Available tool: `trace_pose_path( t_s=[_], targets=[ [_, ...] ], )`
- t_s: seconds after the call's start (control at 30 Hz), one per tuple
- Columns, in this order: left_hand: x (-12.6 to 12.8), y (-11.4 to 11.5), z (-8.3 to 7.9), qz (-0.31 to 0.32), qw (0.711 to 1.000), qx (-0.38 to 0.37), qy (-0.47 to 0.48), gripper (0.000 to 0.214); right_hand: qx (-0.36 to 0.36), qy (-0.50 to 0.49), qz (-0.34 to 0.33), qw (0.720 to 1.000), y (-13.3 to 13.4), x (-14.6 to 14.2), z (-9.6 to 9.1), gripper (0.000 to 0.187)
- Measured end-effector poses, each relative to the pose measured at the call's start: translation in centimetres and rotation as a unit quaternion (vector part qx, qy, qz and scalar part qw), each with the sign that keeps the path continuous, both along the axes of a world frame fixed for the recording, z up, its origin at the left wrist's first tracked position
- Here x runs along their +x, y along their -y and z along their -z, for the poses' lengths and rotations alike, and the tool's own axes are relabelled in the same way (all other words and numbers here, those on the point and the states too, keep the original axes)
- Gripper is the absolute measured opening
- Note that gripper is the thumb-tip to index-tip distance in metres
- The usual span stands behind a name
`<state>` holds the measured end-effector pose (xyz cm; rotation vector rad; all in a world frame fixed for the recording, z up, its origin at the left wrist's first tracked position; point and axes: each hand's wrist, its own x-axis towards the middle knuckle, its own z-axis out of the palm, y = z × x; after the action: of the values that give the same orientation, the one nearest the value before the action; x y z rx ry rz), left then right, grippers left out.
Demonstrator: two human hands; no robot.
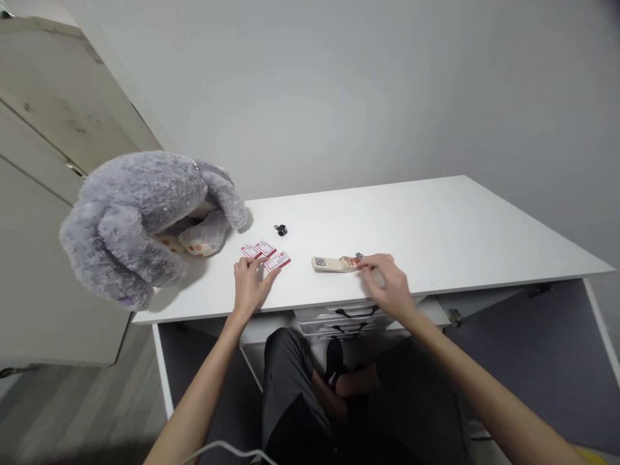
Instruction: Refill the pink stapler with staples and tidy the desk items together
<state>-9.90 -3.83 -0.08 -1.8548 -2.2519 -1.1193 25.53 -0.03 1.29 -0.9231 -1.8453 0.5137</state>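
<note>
My left hand [250,283] rests on the white tabletop [402,216] with thumb and fingers apart, its tips against small red-and-white cards. One card [277,260] lies by the thumb. Two others, a left card [250,250] and a right card [265,248], lie just beyond the fingers. My right hand [387,281] is closed in a pinch at the right end of a long cream-coloured device [334,263], which has a small dotted grey panel at its left end. Something reddish shows at the device's right end by my fingertips. What the fingers pinch is hidden.
A large grey plush toy [140,194] sits on the left end of the table. A small black item [281,230] lies behind the cards. Drawers with black handles [357,312] are under the front edge, between open cabinet doors [547,361]. A wall [339,97] stands behind.
</note>
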Motion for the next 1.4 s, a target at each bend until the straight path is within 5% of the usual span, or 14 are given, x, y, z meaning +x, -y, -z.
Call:
trace_pose_path(
  t_s=[0.17, 0.4, 0.93, 1.4],
  targets=[
    [-0.2, 1.1, -1.1, 0.139, 0.974, -0.045, 0.175, 0.053, -0.065, 0.042, -0.199, 0.977, 1.1, -4.4, 0.4, 0.02],
    [-0.3, 1.8, -2.0, 0.212, 0.939, -0.061, 0.263, 0.057, -0.162, 0.01, -0.265, 0.95, 0.3, -8.3, 1.0, 0.035],
    [0.1, 2.1, -1.5, 0.228, 0.942, -0.088, 0.23, 0.056, -0.282, -0.049, -0.279, 0.916, -0.7, -9.5, 1.4, 0.04],
    [0.4, 2.1, -1.2, 0.234, 0.936, -0.086, 0.247, 0.052, -0.286, -0.117, -0.162, 0.937, 0.3, -9.6, 2.0, 0.043]
  ],
)
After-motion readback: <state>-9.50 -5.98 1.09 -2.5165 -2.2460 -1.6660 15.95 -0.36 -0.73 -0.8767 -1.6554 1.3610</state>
